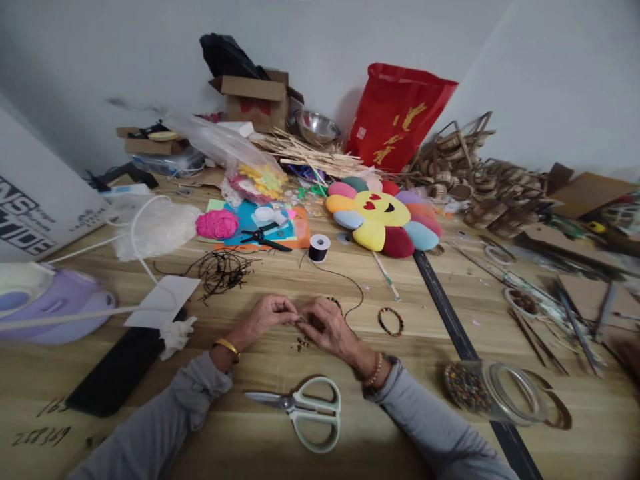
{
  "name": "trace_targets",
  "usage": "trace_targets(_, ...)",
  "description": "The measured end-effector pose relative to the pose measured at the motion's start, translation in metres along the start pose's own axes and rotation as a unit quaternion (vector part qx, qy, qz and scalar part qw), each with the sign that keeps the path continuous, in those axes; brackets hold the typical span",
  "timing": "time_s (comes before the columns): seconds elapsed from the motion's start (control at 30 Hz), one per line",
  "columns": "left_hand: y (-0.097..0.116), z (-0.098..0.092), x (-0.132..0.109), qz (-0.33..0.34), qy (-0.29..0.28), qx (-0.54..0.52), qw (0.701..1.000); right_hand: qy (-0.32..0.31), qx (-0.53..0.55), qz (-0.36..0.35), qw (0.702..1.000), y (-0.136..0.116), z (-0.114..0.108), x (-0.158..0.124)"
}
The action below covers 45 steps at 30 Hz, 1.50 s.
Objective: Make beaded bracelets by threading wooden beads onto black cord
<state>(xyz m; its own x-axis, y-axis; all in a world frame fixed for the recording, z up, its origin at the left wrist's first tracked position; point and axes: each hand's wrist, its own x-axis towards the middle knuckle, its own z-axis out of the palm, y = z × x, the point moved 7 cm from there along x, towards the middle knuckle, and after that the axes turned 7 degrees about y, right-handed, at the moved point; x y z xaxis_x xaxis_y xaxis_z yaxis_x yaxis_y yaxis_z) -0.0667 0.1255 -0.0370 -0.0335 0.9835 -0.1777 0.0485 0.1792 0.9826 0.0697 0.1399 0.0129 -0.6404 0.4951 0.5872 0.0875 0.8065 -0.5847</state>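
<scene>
My left hand and my right hand meet over the wooden table, fingertips pinched together. Between them is a small bead on a thin black cord that runs back to a black spool. A partly strung bead strand shows by my right hand's fingers. A few loose beads lie just below the hands. A finished bead bracelet lies to the right. Pale green scissors rest in front of my wrists.
A tipped glass jar of beads lies at the right, a black ruler beside it. A flower cushion, a tangle of cord scraps, a black phone, white paper and a purple device surround the hands. Clutter fills the back.
</scene>
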Motion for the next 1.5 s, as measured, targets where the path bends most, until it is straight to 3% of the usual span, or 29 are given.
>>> trace_targets(0.17, 0.0, 0.002, 0.001, 0.027, -0.019, 0.023, 0.999, -0.012, -0.009, -0.004, 1.0, 0.0, 0.002, 0.0)
trace_targets(0.43, 0.008, -0.001, -0.001, 0.043, -0.02, 0.019, 0.999, -0.007, -0.12, 0.018, 0.993, 0.007, -0.001, -0.001)
trace_targets(0.63, 0.011, -0.001, -0.002, 0.038, -0.02, 0.006, 0.999, -0.034, -0.028, -0.016, 0.999, -0.004, 0.0, 0.002)
trace_targets(0.87, 0.012, 0.001, -0.003, 0.042, -0.024, 0.015, 0.999, -0.001, 0.036, 0.015, 0.999, 0.006, 0.0, 0.001)
trace_targets(1.07, 0.009, 0.001, -0.003, 0.043, -0.022, 0.035, 0.998, -0.007, 0.056, 0.055, 0.997, 0.009, -0.002, 0.002)
trace_targets(1.23, 0.01, 0.004, -0.005, 0.054, -0.012, 0.068, 0.996, 0.026, 0.087, 0.152, 0.984, 0.024, -0.011, 0.0)
trace_targets(1.37, 0.011, 0.006, -0.008, 0.06, -0.007, 0.089, 0.994, 0.082, 0.163, 0.279, 0.943, 0.049, -0.025, -0.002)
trace_targets(1.5, 0.012, 0.006, -0.008, 0.059, -0.005, 0.096, 0.994, 0.138, 0.216, 0.304, 0.917, 0.058, -0.046, 0.005)
